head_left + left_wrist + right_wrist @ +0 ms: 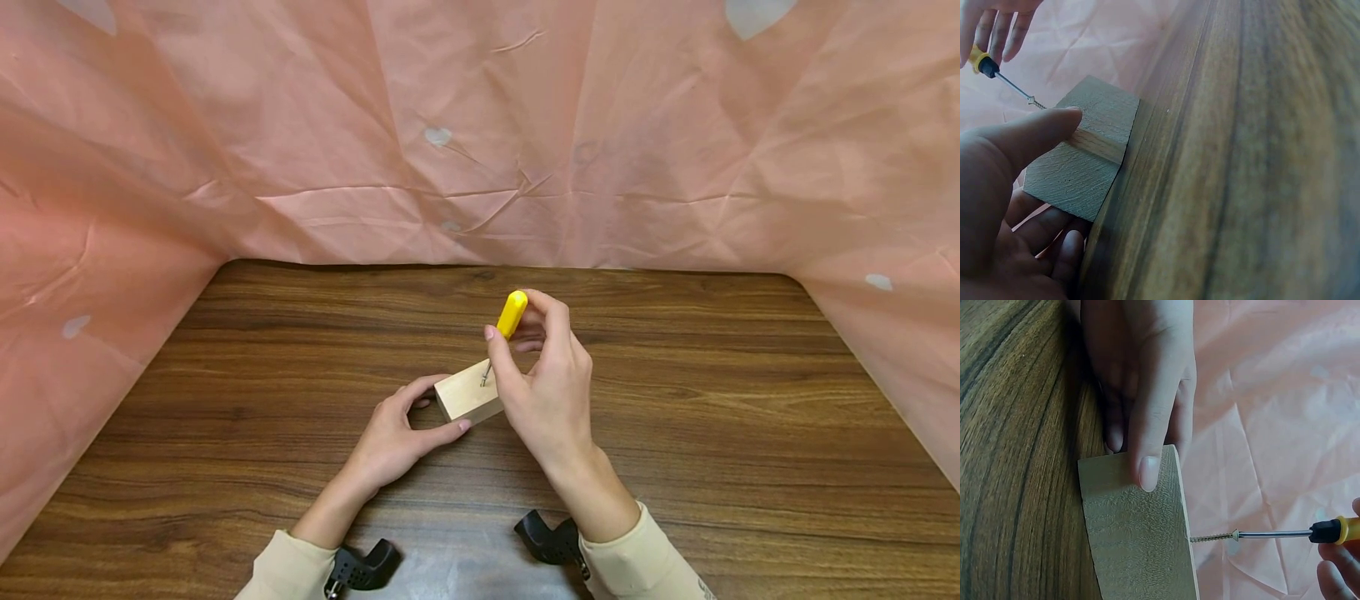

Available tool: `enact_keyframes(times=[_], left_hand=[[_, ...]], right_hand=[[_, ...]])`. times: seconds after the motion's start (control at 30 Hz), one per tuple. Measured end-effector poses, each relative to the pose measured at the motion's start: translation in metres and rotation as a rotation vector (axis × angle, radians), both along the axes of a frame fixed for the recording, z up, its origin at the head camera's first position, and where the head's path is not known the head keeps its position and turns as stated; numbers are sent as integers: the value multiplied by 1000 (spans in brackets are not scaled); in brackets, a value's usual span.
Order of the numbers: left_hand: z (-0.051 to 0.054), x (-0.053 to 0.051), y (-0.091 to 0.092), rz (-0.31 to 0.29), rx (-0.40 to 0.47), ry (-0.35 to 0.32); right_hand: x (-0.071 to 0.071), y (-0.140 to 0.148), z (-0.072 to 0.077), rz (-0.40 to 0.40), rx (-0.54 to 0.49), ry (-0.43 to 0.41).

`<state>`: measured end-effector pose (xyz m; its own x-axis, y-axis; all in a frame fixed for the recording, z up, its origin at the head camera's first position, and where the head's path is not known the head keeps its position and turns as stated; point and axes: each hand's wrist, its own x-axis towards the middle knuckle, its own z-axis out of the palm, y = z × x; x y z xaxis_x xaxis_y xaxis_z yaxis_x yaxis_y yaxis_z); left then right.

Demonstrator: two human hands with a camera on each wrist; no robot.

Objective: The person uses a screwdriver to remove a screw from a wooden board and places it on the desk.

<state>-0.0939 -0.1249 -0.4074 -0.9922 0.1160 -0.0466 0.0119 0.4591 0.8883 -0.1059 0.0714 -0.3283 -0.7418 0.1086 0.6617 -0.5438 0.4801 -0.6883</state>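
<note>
A pale wooden block point(467, 390) lies on the table. My left hand point(397, 433) grips its left end, the thumb on the near side and the fingers around the far side. A screw point(1213, 537) stands upright in the block's top face, much of its thread showing. My right hand point(551, 383) holds a screwdriver by its yellow handle point(512, 314), between thumb and fingers. The screwdriver's thin metal shaft point(1275, 534) meets the screw head, in line with it. In the head view my right hand hides the block's right end.
The brown wood-grain table point(712, 400) spreads out on all sides of the block. Pink cloth point(495, 133) with pale hearts hangs behind it and at both sides. Black wrist mounts point(551, 537) sit by the cream sleeves at the near edge.
</note>
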Motion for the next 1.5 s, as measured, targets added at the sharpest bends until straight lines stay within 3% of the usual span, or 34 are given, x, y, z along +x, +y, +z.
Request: enact_keyframes(times=[1.5], left_hand=[[0, -2, 1, -7, -6, -2]], right_hand=[[-1, 1, -1, -2, 0, 37]])
